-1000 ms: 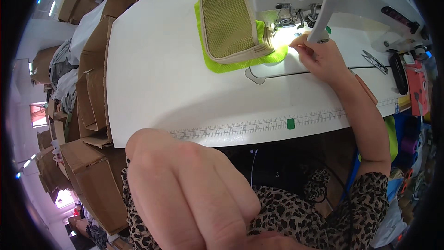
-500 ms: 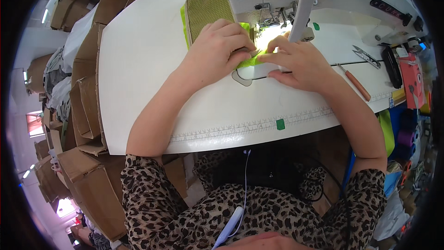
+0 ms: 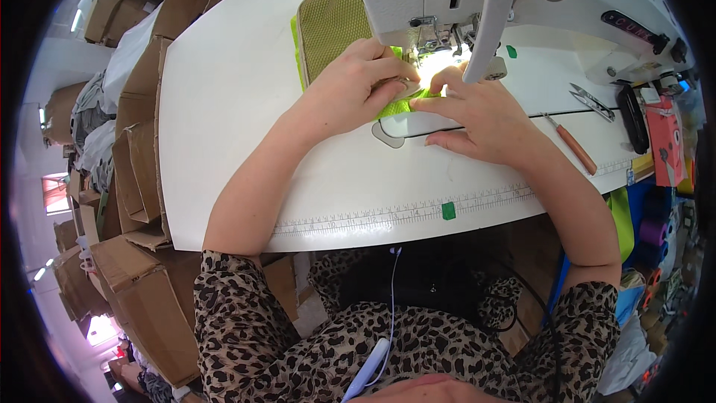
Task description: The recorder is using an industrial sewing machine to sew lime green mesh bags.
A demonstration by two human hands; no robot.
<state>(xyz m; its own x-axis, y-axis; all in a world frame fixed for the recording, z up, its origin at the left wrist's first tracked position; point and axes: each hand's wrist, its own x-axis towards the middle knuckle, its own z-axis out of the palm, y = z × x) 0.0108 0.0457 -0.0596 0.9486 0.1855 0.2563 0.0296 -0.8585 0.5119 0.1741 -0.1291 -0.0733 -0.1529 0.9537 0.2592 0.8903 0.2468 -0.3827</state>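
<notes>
The white table forms the work surface. The white sewing machine stands at its far side, its lamp lighting the needle area. The cloth pouch, olive mesh with a bright green edge, lies flat left of the needle area; its near corner lies under the hands. The left hand rests on the pouch, thumb and forefinger closed on its edge. The right hand is part open: thumb apart over the table, forefinger touching the green edge. Whether its other fingers grip cloth cannot be told. A ruler strip runs along the near edge. A brown-handled tool and metal snips lie to the right.
</notes>
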